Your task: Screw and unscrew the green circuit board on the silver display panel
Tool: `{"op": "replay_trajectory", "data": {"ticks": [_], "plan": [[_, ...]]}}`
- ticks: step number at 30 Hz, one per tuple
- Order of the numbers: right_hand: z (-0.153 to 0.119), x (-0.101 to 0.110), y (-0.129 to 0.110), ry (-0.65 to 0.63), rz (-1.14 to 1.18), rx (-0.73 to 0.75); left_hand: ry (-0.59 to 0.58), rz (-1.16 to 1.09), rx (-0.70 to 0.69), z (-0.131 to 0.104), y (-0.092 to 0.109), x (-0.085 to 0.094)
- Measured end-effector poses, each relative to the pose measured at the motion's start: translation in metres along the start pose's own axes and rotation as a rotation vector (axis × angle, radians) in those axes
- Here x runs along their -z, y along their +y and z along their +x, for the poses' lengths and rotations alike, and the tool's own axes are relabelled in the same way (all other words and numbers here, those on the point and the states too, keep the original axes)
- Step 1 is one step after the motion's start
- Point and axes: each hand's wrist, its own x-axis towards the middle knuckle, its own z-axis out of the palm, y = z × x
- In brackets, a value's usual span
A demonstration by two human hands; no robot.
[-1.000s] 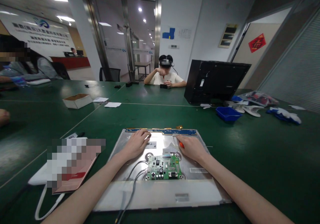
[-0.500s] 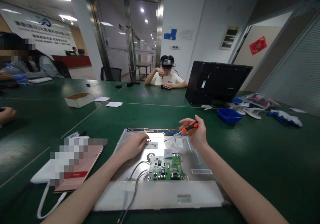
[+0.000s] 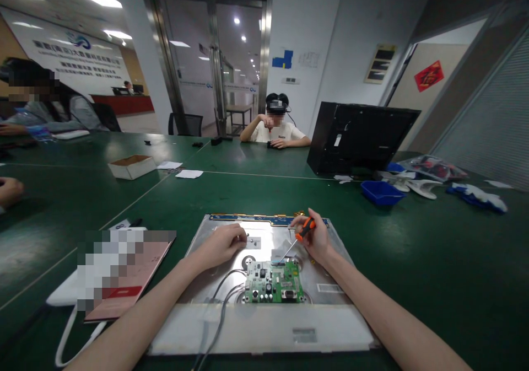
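Observation:
My right hand (image 3: 319,240) is closed around the orange and black handle of a screwdriver (image 3: 305,230). Its thin shaft slants down to the left, with the tip at the upper edge of a green circuit board (image 3: 275,284). That board lies on the metal back of a flat display panel (image 3: 326,274), and dark cables (image 3: 223,310) run from its left side. My left hand (image 3: 223,244) rests on the panel's upper left, fingers curled and pressed together beside a few small dark screws (image 3: 249,241). Whatever its fingertips may hold is hidden.
Left of the panel lie a pink booklet (image 3: 132,285) and a white device with a white cable (image 3: 68,327). Farther off are an open cardboard box (image 3: 132,167), a black monitor (image 3: 363,136), a blue tray (image 3: 381,193) and gloves (image 3: 475,195). Other people sit around the green table.
My right hand has moved down and slightly left, bringing the screwdriver's tip from above the bare metal to the circuit board's upper edge. My left hand has shifted slightly, its fingers curling more.

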Motion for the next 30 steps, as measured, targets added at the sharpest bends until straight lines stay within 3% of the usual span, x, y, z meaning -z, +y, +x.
{"op": "replay_trajectory", "data": {"ticks": [11, 30], "plan": [[0.001, 0.001, 0.003, -0.018, 0.012, -0.001, -0.177, -0.337, 0.025, -0.004, 0.018, -0.004], [-0.001, 0.001, 0.001, 0.002, 0.051, 0.040, -0.199, -0.468, 0.074, -0.002, 0.013, -0.006]]}}
